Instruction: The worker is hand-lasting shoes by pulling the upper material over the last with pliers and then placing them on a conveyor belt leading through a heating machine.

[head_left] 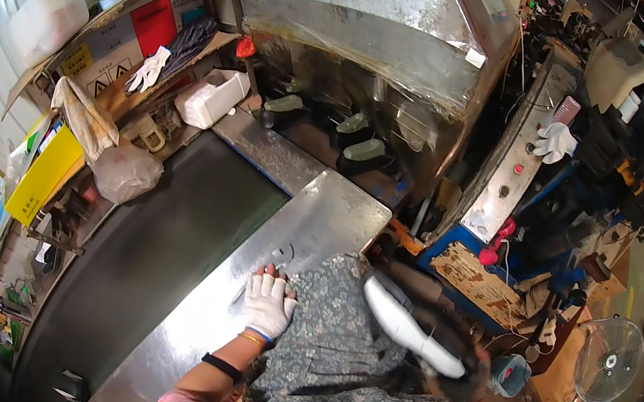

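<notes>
My left hand (267,308), in a white glove with bare fingertips, lies flat on the bare metal tabletop (213,302). Its fingers are stretched out and hold nothing. At the right, my right hand (476,379) grips one end of a dark shoe (461,341), blurred by motion, whose long white underside (407,326) faces up. Part of that hand is hidden behind the shoe. A dark flowered garment (338,313) covers my front, between the two arms.
A dark conveyor belt (161,260) runs left of the tabletop. Beyond it, several dark shoes with pale green forms (364,150) sit under a metal hood (349,29). Shelves with a plastic bag (127,173) stand left. A control panel (500,191) and a fan (608,362) are right.
</notes>
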### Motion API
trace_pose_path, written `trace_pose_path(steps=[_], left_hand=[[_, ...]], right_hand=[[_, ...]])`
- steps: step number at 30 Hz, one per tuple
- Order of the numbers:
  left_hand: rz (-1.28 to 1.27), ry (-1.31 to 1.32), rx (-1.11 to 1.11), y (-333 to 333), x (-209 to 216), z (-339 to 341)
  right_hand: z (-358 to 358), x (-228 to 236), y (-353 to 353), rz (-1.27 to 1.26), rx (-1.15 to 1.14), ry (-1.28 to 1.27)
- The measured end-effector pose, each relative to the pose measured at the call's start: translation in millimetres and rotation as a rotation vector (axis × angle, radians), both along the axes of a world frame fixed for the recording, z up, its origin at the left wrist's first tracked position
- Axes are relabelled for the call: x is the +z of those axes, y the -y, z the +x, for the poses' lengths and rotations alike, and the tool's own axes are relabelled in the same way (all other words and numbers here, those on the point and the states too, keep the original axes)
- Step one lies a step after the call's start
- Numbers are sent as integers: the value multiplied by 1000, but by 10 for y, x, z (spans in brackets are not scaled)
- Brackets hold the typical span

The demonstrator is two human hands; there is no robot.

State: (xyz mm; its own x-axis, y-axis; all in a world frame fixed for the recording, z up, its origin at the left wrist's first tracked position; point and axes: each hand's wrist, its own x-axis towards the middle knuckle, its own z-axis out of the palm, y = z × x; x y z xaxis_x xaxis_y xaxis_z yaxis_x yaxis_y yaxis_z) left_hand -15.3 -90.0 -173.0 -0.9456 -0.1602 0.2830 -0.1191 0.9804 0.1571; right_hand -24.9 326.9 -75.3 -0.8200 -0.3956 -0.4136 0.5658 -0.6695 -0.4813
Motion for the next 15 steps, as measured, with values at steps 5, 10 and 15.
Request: trace_pose_path(steps=[5,10,15], left_hand=[[44,58,36,-38,103,-24],[61,117,12,-14,134,-58],[95,61,8,-23,172,-109]], right_hand=[[-1648,67,796,530,-231,-414],[-3147,-134,2169,1854,346,-731],[-3934,-712,2682,1807,276,-555]])
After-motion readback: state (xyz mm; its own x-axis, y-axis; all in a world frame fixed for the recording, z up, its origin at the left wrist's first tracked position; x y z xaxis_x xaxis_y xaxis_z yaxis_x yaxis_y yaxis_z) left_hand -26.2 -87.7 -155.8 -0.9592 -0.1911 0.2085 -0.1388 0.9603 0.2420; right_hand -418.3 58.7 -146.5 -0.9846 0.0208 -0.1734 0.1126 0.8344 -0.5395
